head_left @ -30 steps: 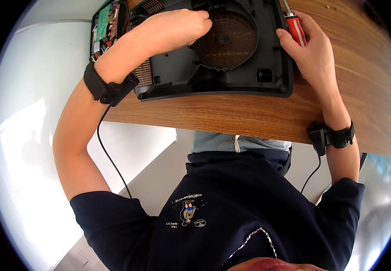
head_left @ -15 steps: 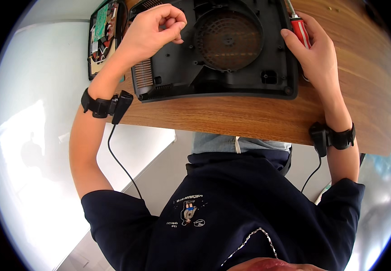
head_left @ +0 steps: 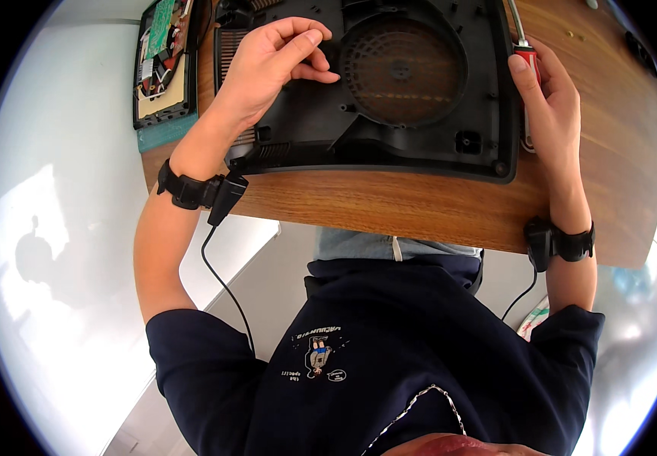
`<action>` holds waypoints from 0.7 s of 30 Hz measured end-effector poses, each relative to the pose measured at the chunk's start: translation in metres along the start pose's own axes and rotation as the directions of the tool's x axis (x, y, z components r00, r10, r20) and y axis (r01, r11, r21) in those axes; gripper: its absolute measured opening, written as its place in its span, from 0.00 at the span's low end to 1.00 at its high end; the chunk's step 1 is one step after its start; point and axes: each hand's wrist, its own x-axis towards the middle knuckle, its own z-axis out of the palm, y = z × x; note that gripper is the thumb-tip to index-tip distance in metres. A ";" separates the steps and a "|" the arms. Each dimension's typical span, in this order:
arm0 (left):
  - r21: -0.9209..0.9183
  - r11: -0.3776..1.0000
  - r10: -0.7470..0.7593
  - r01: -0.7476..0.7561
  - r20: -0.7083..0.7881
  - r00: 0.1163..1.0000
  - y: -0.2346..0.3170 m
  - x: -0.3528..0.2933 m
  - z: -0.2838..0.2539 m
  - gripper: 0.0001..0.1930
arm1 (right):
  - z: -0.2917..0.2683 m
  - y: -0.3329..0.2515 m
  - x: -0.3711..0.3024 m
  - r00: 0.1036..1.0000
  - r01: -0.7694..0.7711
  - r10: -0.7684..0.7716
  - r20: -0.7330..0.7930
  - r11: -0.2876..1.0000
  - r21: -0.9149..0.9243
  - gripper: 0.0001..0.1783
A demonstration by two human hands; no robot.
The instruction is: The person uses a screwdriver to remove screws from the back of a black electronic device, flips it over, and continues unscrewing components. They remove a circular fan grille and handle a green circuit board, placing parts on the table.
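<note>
A black plastic housing (head_left: 306,110) with a round fan grille (head_left: 401,72) lies inside-up on the wooden table. My left hand (head_left: 264,72) hovers above its left part, beside the grille. Thumb and index finger press together in a pinch, while the lower fingers are partly loosened. Whatever sits between the fingertips, if anything, is too small to make out. My right hand (head_left: 555,102) is at the housing's right edge, closed round a screwdriver (head_left: 527,55) with a red handle. Its metal shaft points away from me.
At the far left, an opened black casing (head_left: 140,120) holds a green circuit board (head_left: 163,26) and wires. Small bits (head_left: 575,35) lie on the wooden table (head_left: 617,137) at the far right. Cables hang from black bands on both my wrists.
My left hand has moved right over the housing, closer to the grille, and its lower fingers have loosened. My right hand still holds the screwdriver. The whole view has shifted slightly.
</note>
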 end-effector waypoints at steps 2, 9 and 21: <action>-0.014 1.000 -0.005 0.005 -0.010 1.000 -0.003 0.000 0.000 0.12 | -0.002 0.001 0.000 1.000 -0.022 0.022 0.004 1.000 -0.013 0.28; 0.198 0.973 0.138 -0.120 -0.078 0.987 -0.012 -0.002 -0.019 0.13 | -0.001 -0.004 0.001 0.999 -0.034 0.035 0.000 0.999 0.023 0.27; 0.771 0.616 0.293 -0.164 -0.031 0.955 0.042 -0.030 0.018 0.12 | -0.019 -0.067 -0.014 0.979 0.206 -0.182 0.095 0.868 -0.452 0.23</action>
